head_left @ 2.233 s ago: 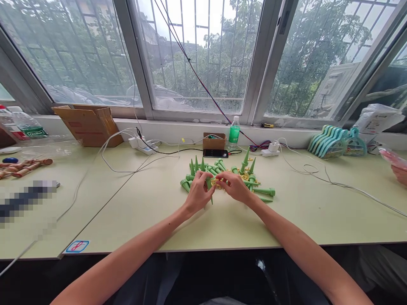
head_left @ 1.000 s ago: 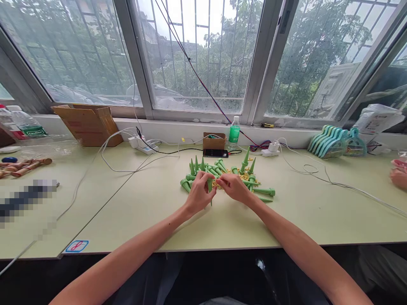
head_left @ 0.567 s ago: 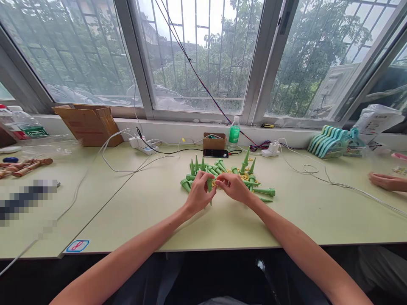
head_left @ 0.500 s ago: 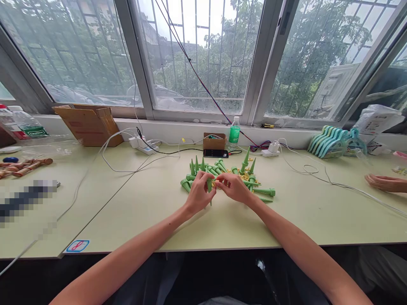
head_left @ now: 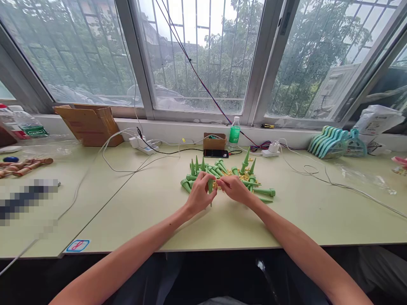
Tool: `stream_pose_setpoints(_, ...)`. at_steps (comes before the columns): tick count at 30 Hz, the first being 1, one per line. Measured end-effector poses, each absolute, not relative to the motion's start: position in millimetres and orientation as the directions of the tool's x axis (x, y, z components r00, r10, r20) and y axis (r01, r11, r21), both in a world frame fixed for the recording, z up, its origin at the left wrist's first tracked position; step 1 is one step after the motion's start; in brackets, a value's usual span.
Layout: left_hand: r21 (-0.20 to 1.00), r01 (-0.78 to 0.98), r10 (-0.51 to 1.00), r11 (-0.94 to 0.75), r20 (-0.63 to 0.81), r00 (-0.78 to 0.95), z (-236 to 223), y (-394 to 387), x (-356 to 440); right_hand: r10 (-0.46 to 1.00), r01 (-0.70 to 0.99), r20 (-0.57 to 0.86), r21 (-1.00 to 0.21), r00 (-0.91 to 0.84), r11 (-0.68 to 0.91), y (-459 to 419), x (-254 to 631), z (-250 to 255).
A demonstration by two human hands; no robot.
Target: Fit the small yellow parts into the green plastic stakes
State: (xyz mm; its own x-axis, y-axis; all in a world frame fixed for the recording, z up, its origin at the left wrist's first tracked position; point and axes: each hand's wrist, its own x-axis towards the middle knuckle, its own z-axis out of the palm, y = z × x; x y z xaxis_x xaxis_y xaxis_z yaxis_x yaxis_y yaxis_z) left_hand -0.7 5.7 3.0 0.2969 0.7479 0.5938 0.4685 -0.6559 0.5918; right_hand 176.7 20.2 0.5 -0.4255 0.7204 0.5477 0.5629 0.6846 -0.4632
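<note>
Both hands, L [head_left: 199, 192] & R [head_left: 234, 188], now closer tog. @ grn spike [head_left: 210, 187].

Right hand [head_left: 233, 187]: fingertips now closer to left hand's [head_left: 199, 192].
Crinkled clear plastic film [head_left: 381, 182]: now lying far right of both.
Co-worker's bare hand: gone from far right.

The head camera looks out from the person's own head, facing forward and tilted down. The left hand [head_left: 199, 192] and right hand [head_left: 234, 188] sit near, mid-view; the table [head_left: 136, 220] spreads around them, windows [head_left: 193, 63] rising beyond.
</note>
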Motion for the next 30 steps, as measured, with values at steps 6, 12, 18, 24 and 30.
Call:
stream_pose_setpoints(6, 0.603, 0.472, 0.757, -0.643, 0.593, 0.273, 2.5, 6.8, -0.7, 0.726, 0.558, 0.571, -0.484, -0.382, 0.674, 16.9, 176.3, 3.9)
stream_pose_setpoints(12, 0.605, 0.472, 0.757, -0.641, 0.6, 0.26, 2.0, 7.2, -1.1, 0.713, 0.508, 0.581, -0.51, -0.393, 0.695, 17.5, 176.5, 1.3)
stream_pose_setpoints(18, 0.6, 0.469, 0.751, -0.648, 0.607, 0.262, 1.4, 7.3, -0.9, 0.716, 0.526, 0.575, -0.497, -0.397, 0.691, 18.5, 176.3, -0.2)
stream_pose_setpoints(24, 0.589, 0.472, 0.743, -0.656, 0.611, 0.272, 1.7, 6.6, -0.8, 0.712, 0.548, 0.58, -0.472, -0.396, 0.69, 18.5, 175.3, 0.7)
stream_pose_setpoints(30, 0.593, 0.486, 0.755, -0.642, 0.597, 0.27, 1.6, 6.6, -1.4, 0.719, 0.581, 0.577, -0.453, -0.388, 0.677, 19.7, 175.8, 0.9)
